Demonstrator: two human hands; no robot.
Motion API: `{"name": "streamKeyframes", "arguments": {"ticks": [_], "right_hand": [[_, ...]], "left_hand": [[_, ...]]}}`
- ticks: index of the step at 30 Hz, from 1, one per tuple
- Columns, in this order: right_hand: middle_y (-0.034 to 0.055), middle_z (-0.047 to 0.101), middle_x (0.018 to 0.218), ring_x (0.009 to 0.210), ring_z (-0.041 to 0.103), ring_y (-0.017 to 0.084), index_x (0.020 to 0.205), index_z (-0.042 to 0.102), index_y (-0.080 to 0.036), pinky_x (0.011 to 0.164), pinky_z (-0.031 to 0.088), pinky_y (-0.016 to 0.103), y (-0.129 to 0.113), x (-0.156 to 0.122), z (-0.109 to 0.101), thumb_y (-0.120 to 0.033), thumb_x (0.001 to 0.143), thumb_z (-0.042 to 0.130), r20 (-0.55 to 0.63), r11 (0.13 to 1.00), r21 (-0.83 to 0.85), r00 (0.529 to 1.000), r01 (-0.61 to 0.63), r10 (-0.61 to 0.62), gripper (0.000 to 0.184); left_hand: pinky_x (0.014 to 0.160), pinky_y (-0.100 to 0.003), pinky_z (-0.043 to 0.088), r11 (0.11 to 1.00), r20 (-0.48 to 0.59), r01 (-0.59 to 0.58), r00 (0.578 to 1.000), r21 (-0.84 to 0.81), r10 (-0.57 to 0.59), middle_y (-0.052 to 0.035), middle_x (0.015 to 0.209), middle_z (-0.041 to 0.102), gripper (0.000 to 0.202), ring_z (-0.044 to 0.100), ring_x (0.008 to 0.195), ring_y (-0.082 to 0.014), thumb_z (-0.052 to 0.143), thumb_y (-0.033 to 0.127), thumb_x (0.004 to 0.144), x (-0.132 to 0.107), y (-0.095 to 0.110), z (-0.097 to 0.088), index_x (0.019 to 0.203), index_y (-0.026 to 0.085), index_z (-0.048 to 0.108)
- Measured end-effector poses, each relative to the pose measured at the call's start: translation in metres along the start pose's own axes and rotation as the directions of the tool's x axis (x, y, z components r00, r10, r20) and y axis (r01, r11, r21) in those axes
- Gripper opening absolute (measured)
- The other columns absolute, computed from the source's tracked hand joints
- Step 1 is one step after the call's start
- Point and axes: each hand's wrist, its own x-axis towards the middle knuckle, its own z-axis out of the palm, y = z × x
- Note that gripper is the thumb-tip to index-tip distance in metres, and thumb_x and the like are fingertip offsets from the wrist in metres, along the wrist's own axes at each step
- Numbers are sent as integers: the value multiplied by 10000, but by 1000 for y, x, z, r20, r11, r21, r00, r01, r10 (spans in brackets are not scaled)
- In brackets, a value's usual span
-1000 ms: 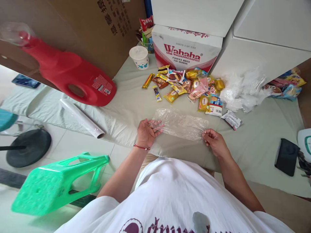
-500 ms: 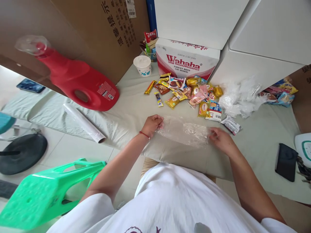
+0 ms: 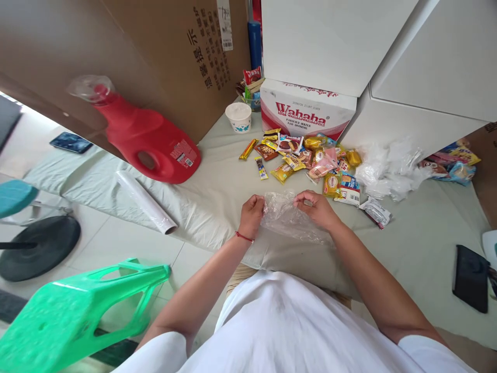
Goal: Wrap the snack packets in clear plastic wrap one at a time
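Note:
A crumpled clear plastic bag (image 3: 289,220) stretches between my hands, just above the cloth-covered surface. My left hand (image 3: 252,213) pinches its left end, fingers closed. At its upper right edge, my right hand (image 3: 315,207) grips the film between thumb and fingers. Beyond my hands lies a loose pile of wrapped snacks (image 3: 295,161) in yellow, brown, pink and blue packets. One small blue and yellow packet (image 3: 261,168) is apart at the near left of the pile, and a silver-white packet (image 3: 376,212) lies at the near right.
Crumpled white plastic bags (image 3: 392,168) sit right of the snacks. Behind stand a Wahaha box (image 3: 306,111) and a paper cup (image 3: 238,118). At left are a red jug (image 3: 155,140), a film roll (image 3: 145,202) and a green stool (image 3: 73,305) on the floor. A black phone (image 3: 470,280) lies right.
My right hand has moved left from the bag's right end to its upper edge, close to my left hand. The bag, earlier pulled out wide, is now bunched. The camera view has shifted slightly.

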Motion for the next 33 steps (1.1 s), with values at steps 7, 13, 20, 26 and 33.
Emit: {"name": "streamKeyframes", "arguments": {"ticks": [7, 13, 20, 26, 33], "right_hand": [[64, 664, 1053, 1049, 608, 235, 1002, 714, -263, 944, 496, 405, -51, -59, -31, -158, 940, 667, -150, 751, -533, 830, 391, -538, 131], [60, 667, 1017, 929, 585, 206, 1070, 714, -257, 821, 531, 344, -23, -124, -22, -63, 930, 630, -14, 686, -621, 869, 379, -494, 254], [131, 508, 1485, 1346, 495, 324, 1298, 593, -261, 1093, 479, 570, -3, -137, -20, -161, 850, 545, -107, 927, -375, 992, 25, -70, 461], [202, 482, 1547, 1437, 403, 402, 1463, 517, -177, 1186, 366, 636, -4, -99, 10, -438, 871, 678, -181, 912, -399, 983, -93, 21, 666], [70, 712, 936, 922, 658, 254, 957, 686, -246, 837, 570, 399, 6, -81, 2, -546, 925, 571, -248, 932, 181, 902, -315, 353, 323]], "left_hand": [[464, -230, 324, 998, -183, 41, 982, -44, -48, 48, 616, 542, 167, 476, 463, -98, 462, 344, 912, 18, 0, 4, 778, 244, 451], [578, -263, 483, 996, -206, 83, 975, -28, -87, -18, 816, 642, 125, 692, 743, -176, 510, 344, 802, 7, -4, -15, 867, 239, 486], [1231, -565, 306, 662, -3, -375, 869, 649, 495, -153, 1462, 542, 626, 383, 1493, -355, 597, 148, 625, -47, 14, -38, 1246, 216, 575], [1274, -642, 87, 205, 654, -772, 624, 602, 427, -160, 1524, 566, 528, 345, 1537, -394, 637, 336, 862, -58, 11, 12, 1373, 216, 584], [704, -303, 469, 805, 192, -370, 929, 464, 316, -3, 696, 625, 189, 599, 675, -173, 541, 387, 949, -19, 6, 15, 927, 232, 647]]}}
